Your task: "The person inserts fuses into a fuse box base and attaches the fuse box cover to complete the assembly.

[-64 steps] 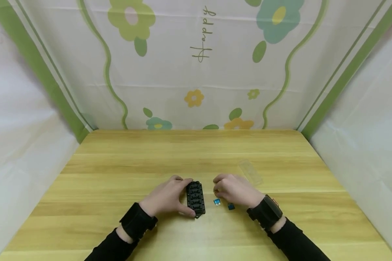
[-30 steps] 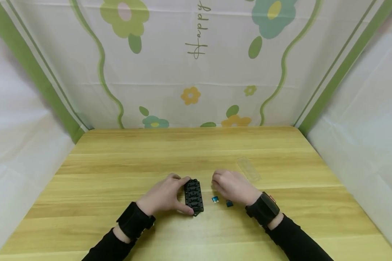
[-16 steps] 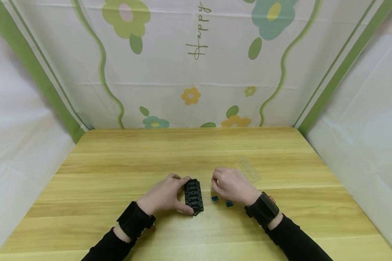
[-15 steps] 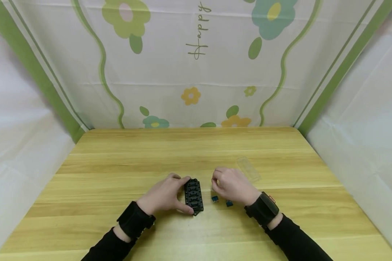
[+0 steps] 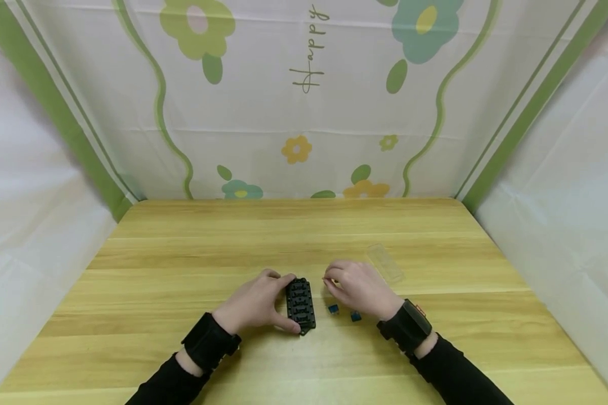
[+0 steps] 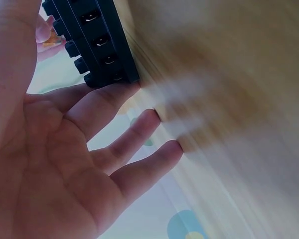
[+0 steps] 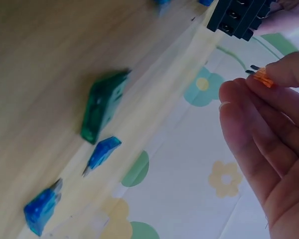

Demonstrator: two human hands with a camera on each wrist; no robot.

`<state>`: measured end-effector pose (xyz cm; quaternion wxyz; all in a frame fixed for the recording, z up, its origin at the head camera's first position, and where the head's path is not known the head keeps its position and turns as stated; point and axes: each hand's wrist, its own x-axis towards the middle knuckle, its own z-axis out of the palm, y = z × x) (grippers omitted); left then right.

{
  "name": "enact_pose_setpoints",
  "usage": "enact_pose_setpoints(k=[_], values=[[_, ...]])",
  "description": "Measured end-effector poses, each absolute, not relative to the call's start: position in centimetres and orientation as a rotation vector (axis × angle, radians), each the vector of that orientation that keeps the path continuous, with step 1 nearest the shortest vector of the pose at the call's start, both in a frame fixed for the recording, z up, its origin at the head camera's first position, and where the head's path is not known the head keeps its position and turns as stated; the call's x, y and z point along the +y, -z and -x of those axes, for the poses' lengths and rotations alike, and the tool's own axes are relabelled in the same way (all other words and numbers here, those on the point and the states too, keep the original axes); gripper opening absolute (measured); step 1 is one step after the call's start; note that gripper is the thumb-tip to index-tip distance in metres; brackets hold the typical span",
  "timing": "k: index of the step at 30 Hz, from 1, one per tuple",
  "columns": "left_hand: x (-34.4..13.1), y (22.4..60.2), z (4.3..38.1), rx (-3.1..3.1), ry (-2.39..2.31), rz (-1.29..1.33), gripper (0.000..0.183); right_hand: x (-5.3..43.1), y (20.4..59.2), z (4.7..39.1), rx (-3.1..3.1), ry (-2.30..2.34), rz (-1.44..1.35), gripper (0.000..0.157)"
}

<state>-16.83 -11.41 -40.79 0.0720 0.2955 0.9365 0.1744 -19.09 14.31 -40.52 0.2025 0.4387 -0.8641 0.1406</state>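
Observation:
My left hand (image 5: 258, 301) grips a black fuse block (image 5: 301, 306) on the table, thumb at its near end and index finger at its far end. In the left wrist view, metal contacts show in the openings along the block's side (image 6: 102, 42), and the other fingertips touch the table. Just right of the block, my right hand (image 5: 360, 287) pinches a small orange blade fuse (image 7: 263, 77) between thumb and index finger. Its two prongs stick out, pointing toward the block in the right wrist view. The fuse is apart from the block.
Two blue blade fuses, one nearer the block (image 5: 333, 309) and another blue fuse (image 5: 356, 316), lie below my right hand. A green fuse (image 7: 104, 107) lies among the blue ones in the right wrist view. Behind the hand is a clear plastic cover (image 5: 385, 262).
My right hand has shifted slightly left toward the fuse block, and the orange fuse now shows at its fingertips. The left hand and the block have stayed in place.

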Motion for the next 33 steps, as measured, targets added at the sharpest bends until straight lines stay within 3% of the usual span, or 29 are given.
enact_pose_setpoints(k=[33], values=[[-11.8,40.7,16.5,2.802,-0.605,-0.918,0.101,11.9,40.0,19.3,-2.357,-0.507,-1.313,0.008]])
